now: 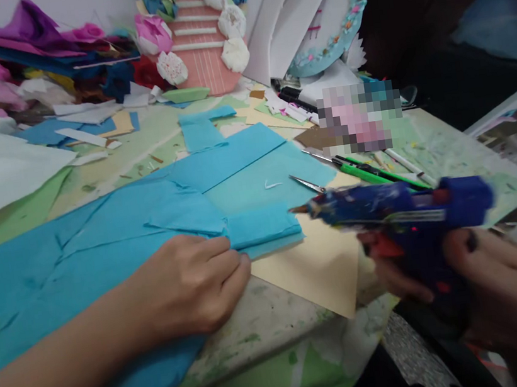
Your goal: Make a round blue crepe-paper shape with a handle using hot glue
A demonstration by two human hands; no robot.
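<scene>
My left hand (198, 281) is closed at the near edge of a folded strip of blue crepe paper (265, 225), its fingers curled and pressed together on the paper. More of the blue paper (114, 222) spreads out leftward under my forearm. In my right hand (504, 288) is a dark blue hot glue gun (394, 207), gripped by its handle with a finger near the red trigger. Its nozzle points left, close to the right end of the folded strip. A cream sheet of paper (321, 274) lies partly under the strip.
Scissors (307, 184) and green-and-black pens (370, 172) lie beyond the glue gun. Paper scraps (100, 116) and crumpled coloured paper (32, 64) are heaped at the back left. A pink board with paper flowers (204, 54) and a round blue-rimmed piece (336, 24) stand at the back.
</scene>
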